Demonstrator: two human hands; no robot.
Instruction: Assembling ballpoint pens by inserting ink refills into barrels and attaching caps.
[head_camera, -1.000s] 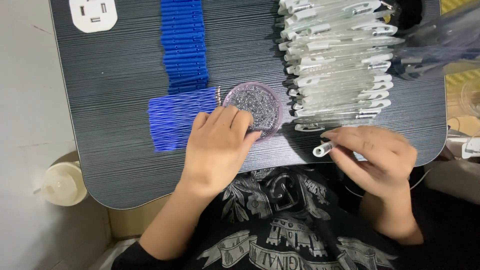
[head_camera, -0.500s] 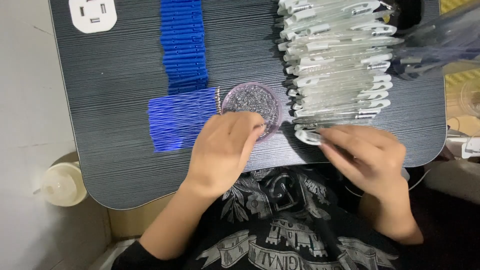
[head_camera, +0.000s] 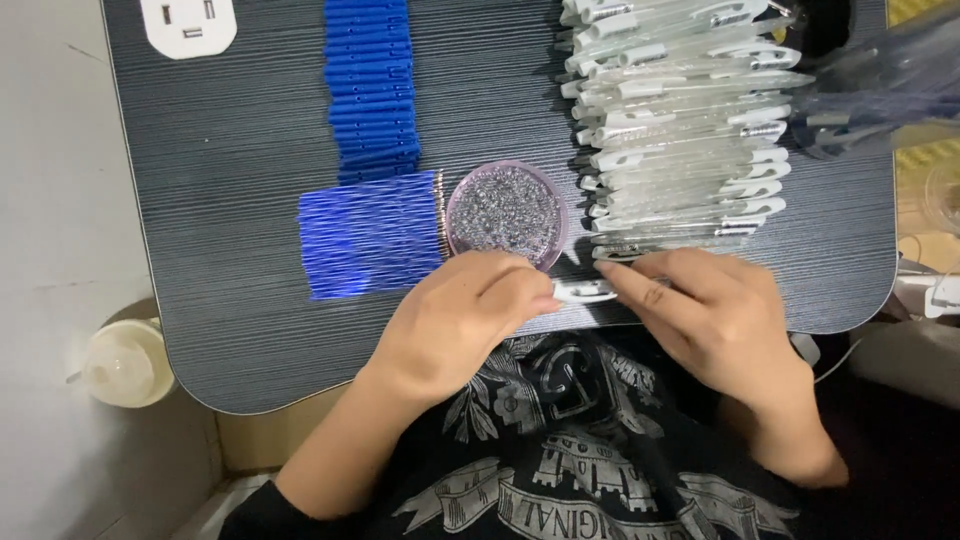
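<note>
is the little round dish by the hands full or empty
Full. The round dish holds a dense layer of tiny clear beads that covers its whole bottom, and it sits flat on the dark table.

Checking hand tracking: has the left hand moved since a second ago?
Yes. The left hand has slid down off the round dish of beads, toward the table's near edge, meeting the right hand at a white pen barrel.
</note>
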